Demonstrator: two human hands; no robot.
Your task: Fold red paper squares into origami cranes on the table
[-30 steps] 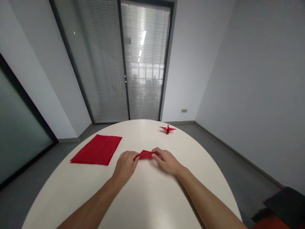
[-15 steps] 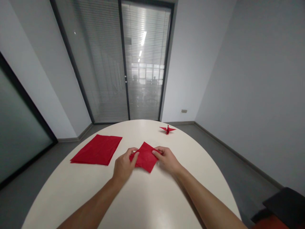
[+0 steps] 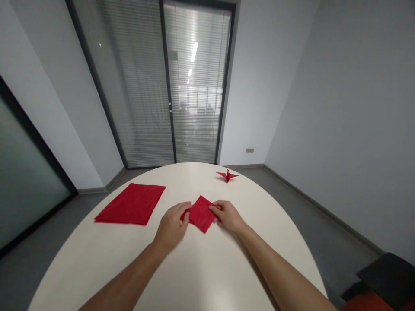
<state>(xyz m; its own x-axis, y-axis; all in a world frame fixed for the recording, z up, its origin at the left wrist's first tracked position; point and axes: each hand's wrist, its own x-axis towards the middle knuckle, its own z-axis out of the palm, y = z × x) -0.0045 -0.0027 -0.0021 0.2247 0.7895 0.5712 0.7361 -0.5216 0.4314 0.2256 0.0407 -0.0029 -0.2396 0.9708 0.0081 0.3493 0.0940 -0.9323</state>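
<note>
A hand can pass over the bare table (image 3: 201, 270) between the left forearm (image 3: 128, 276) and the right forearm (image 3: 279, 268). Farther on, the left hand (image 3: 173, 220), the red paper (image 3: 202, 214) and the right hand (image 3: 228, 216) make one barrier. Left of it, only a narrow gap separates the red sheets (image 3: 129, 205). Beyond, at right, stands the paper crane (image 3: 227, 176).

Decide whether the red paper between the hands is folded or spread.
Folded: the red paper shows a second layer beside the left hand.
</note>
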